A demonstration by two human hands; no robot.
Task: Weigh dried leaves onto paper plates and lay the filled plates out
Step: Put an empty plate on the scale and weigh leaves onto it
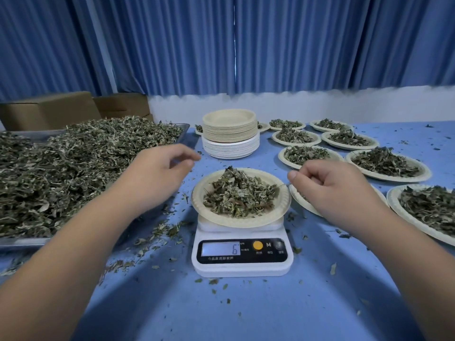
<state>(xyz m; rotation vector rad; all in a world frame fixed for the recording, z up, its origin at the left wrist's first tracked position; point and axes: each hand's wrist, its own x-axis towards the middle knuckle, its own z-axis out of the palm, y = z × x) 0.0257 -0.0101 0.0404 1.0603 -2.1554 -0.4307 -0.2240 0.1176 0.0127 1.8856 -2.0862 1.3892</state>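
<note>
A white kitchen scale [242,267] stands mid-table, its display showing 6. On it sits a paper plate [197,200] heaped with dried leaves [237,193]. My left hand [157,168] hovers left of the plate, over the table beside the tray, fingers loosely curled and holding nothing I can see. My right hand [330,190] is at the plate's right rim, curled, and pinches a thin leaf stem [283,185] that reaches over the rim. A big pile of loose dried leaves [73,163] fills a metal tray [22,241] on the left.
A stack of empty paper plates [230,134] stands behind the scale. Several filled plates [386,163] lie in rows on the right of the blue table [246,311]. Leaf scraps litter the cloth. Cardboard boxes [49,109] sit at the back left, under blue curtains.
</note>
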